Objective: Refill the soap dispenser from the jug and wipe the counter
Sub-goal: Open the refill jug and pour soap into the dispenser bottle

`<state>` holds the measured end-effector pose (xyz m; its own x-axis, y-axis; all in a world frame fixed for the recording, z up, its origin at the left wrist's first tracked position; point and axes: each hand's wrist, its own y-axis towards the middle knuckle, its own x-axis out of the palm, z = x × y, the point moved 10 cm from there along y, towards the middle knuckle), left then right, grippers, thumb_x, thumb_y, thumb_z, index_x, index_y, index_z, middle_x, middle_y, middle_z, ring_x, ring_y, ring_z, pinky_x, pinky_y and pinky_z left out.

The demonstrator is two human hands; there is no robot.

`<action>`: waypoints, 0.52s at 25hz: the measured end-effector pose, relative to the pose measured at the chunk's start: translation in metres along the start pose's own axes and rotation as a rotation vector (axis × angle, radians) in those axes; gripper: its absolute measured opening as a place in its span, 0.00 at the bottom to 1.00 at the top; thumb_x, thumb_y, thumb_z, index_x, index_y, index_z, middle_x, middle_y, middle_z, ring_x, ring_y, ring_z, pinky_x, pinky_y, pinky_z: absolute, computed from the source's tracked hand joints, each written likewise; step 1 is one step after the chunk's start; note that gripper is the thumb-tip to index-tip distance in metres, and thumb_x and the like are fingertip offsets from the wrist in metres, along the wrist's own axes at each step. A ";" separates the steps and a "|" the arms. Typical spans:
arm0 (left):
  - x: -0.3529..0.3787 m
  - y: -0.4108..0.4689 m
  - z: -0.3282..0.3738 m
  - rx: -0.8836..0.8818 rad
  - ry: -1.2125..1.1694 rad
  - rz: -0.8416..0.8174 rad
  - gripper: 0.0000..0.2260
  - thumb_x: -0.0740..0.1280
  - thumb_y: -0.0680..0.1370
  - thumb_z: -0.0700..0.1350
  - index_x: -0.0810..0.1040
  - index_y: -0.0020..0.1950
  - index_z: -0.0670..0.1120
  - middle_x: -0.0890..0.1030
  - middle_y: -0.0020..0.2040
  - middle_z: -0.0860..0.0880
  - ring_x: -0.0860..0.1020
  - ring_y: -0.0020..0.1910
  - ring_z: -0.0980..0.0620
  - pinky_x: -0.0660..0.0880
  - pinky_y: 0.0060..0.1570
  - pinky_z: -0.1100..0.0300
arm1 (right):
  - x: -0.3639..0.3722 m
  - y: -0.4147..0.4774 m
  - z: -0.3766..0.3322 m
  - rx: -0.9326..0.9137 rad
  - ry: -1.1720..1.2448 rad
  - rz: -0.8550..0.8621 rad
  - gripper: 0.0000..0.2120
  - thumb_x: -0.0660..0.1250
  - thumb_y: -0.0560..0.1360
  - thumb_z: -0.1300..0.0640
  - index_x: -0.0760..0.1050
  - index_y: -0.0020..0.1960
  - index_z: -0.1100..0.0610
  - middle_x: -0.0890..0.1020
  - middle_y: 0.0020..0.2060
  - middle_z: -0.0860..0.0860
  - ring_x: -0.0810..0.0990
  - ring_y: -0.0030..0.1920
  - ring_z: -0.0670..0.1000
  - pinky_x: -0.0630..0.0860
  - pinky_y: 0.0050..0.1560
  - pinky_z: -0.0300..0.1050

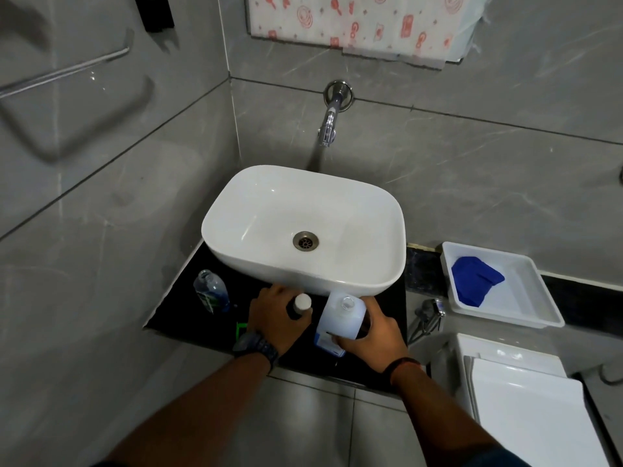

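Jug (337,320): translucent white plastic with a squarish body, upright on the black counter (188,318). It sits right under the right hand (372,337), whose fingers wrap its near side and shoulder in a full grip, not a pinch. The left hand (274,315), just beside the right one, is curled round a small dark bottle with a white cap (301,303). The two containers stand close, and I cannot tell whether they touch. Out past the left hand's knuckles stands a clear bottle (211,293) with an open neck (probably the dispenser body with the pump off, unconfirmed). The white basin (337,284) rises just beyond both hands. Handling estimate: the jug's walls look thin, so they would likely flex under a hard squeeze. The fill level cannot be read, so the weight is unknown. Any soap film would make the sides slippery. The best hold is probably a palm flat on a broad side, low on the body, with the other hand steadying the receiving bottle during the pour. A blue cloth (475,279) lies in a white tray (526,298), well off beyond the right hand; the wipe is not yet begun.
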<state>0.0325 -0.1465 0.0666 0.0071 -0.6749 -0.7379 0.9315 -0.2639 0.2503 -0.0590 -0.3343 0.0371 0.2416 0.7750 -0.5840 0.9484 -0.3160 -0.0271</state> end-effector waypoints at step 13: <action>0.073 -0.031 -0.052 0.035 0.173 -0.314 0.18 0.73 0.64 0.58 0.80 0.47 0.49 0.80 0.48 0.47 0.74 0.48 0.45 0.71 0.45 0.57 | 0.004 0.000 0.003 -0.065 0.000 0.012 0.34 0.79 0.58 0.45 0.67 0.59 0.39 0.79 0.49 0.36 0.76 0.51 0.32 0.70 0.43 0.22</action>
<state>0.0232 -0.1520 -0.0279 -0.2136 -0.4309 -0.8768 0.8848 -0.4658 0.0134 -0.0587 -0.3330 0.0327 0.2532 0.7711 -0.5842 0.9567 -0.2894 0.0327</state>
